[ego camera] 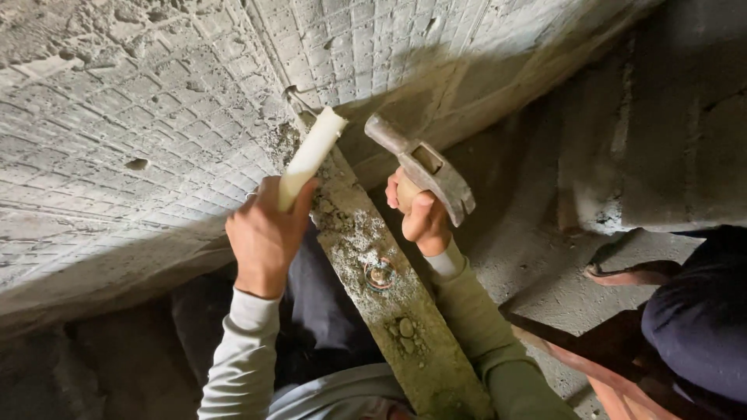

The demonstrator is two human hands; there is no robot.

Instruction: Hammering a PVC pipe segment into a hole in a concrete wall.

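We see soft light falling from the upper left of the frame onto the grey scored concrete wall [156, 117], which curves with lens distortion. Deep shadow fills the lower left and right edge. Focus is mostly sharp, without glare.

Grid-scored grey wall [140, 117], dusty plank [389, 288] with a bolt [380, 274] — another person's sandalled foot [630, 272] at right.

Left hand [264, 237] grips white chisel [311, 155] — right hand [420, 214], hammer [424, 167], perhaps raised.
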